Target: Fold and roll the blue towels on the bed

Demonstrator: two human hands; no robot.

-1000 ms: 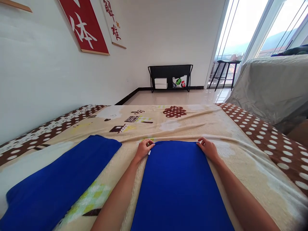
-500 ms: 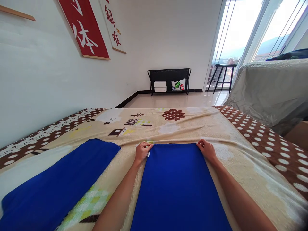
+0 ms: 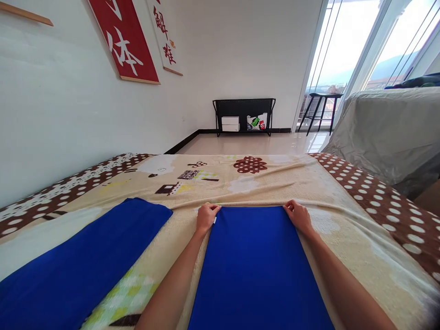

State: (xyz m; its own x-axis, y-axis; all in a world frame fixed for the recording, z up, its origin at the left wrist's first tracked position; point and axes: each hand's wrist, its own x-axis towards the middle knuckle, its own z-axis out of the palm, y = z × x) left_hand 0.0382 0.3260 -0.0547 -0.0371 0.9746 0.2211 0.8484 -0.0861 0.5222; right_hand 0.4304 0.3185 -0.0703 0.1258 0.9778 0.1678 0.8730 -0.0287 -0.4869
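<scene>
A flat blue cloth (image 3: 257, 270) lies stretched out in front of me, its near end running out of view. My left hand (image 3: 207, 217) pinches the far left corner, beside a small white tag on the edge. At the far right corner, my right hand (image 3: 297, 216) grips the cloth between thumb and fingers. The far edge runs straight between both hands. To the left lies a second blue cloth (image 3: 89, 261), touched by neither hand. Under everything is a cream blanket (image 3: 220, 185) with brown dotted borders and printed pictures.
Past the blanket's far edge, a black rack (image 3: 244, 109) holding white boxes (image 3: 230, 123) stands against the wall. A plastic-covered piece of furniture (image 3: 392, 123) is at the right, near a dark stool (image 3: 323, 107) by the window. Red and white scrolls hang on the left wall.
The far edge of the cloth looks straighter and tauter between my hands. The whole view has shifted slightly, and both hands keep their hold on the corners.
</scene>
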